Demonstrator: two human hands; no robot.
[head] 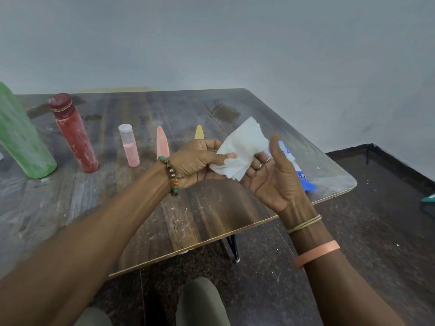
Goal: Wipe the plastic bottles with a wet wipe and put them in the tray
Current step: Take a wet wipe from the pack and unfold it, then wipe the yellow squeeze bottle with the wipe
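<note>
Head view, dim and even. I read the light as soft and diffuse with a cool grey-blue cast; no source shows. The pale grey-blue plaster wall [235, 43] looks flat and hazy. The dark wood-grain laminate table [211, 215] carries a dull sheen toward its far right corner and a faint, soft-edged shadow below the crumpled white wet wipe [242, 142]. The wipe is the brightest patch, its folds nearly washed out. Wide-angle distortion bows the table's near edge and tilts the tall green plastic bottle [21, 137] at the left border. I find the whole frame soft, the near forearms softest.
</note>
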